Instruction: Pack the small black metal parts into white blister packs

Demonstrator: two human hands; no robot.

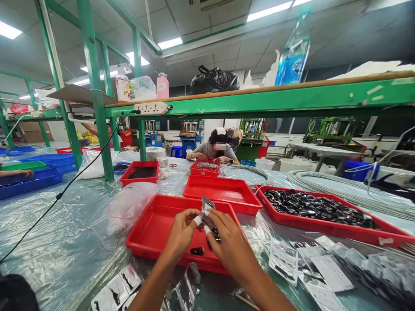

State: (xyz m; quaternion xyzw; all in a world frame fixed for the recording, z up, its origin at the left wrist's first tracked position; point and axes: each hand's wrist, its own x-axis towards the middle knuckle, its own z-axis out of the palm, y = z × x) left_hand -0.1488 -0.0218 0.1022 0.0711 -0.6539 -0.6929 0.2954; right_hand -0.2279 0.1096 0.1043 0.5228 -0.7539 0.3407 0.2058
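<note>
My left hand [182, 231] and my right hand [231, 237] meet above a red tray [142, 246]. Between their fingertips is a small greyish plastic packet [208, 202], pinched from both sides; what it contains is hard to make out. White tape wraps the thumb tips. A small flat black piece [196, 251] lies in the tray below the hands. Some dark, shiny pieces by the right fingers are partly covered by that hand.
Another red tray [223, 190] stands behind, and a red tray [324, 229] of glossy black parts sits right. Packaged parts [283, 261] lie front right. A clear plastic bag [129, 207] rests left. A co-worker [215, 149] bends over a tray opposite, under a green shelf [259, 103].
</note>
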